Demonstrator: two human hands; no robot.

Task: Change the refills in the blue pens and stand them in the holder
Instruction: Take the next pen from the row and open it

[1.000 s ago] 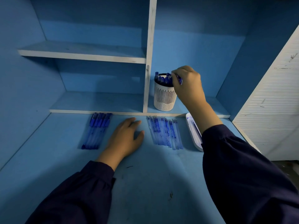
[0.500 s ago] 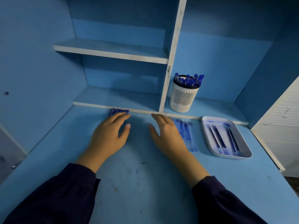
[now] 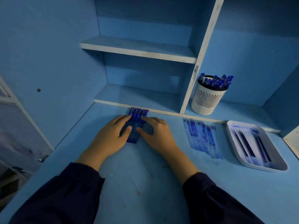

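A row of several blue pens (image 3: 137, 116) lies on the blue desk against the shelf edge. My left hand (image 3: 110, 136) rests on the row's left side with straight fingers. On the right side my right hand (image 3: 157, 134) lies flat too, its thumb touching the pens. Several new refills (image 3: 202, 136) lie side by side to the right. On the low shelf stands a white slotted holder (image 3: 207, 101) with several blue pens (image 3: 216, 82) upright in it.
A white tray (image 3: 281, 165) with used refills sits at the desk's right. A white vertical divider (image 3: 199, 62) rises just left of the holder. An upper shelf (image 3: 137, 50) spans the left bay. A white louvred panel (image 3: 292, 139) edges the far right.
My right hand left the holder and came down to the desk, then moved left onto the pen row. My left hand slid up onto the pens. The camera turned left.
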